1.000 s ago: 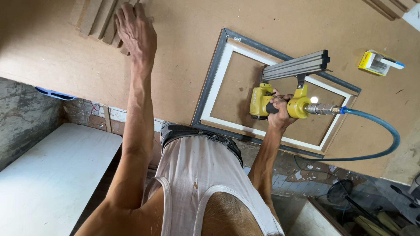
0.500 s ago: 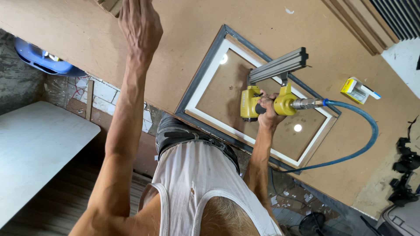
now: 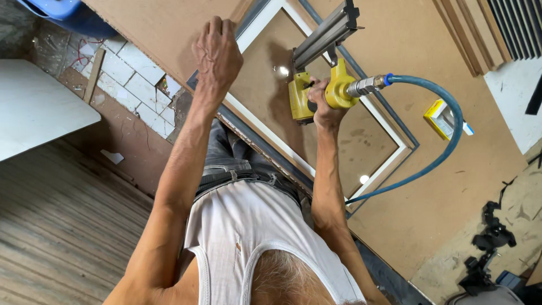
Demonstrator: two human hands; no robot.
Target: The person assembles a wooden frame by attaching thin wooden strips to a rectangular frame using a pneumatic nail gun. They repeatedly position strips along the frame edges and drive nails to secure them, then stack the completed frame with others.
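— What is happening at the bench?
— The right hand (image 3: 323, 108) is gripping a yellow pneumatic nailer (image 3: 316, 90), fingers wrapped tight, over a white-edged rectangular frame (image 3: 271, 148) lying on the brown fibreboard worktop (image 3: 429, 192).
— And the left hand (image 3: 217, 53)?
— It is pressing the frame's near rail, fingers curled, holding nothing.
— How far along?
— The frame is looking joined; fastening seems unfinished. A blue air hose (image 3: 446, 141) is curving away.

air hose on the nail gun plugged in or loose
Plugged in: the blue air hose runs into the metal fitting at the back of the yellow nail gun, held in the right hand.
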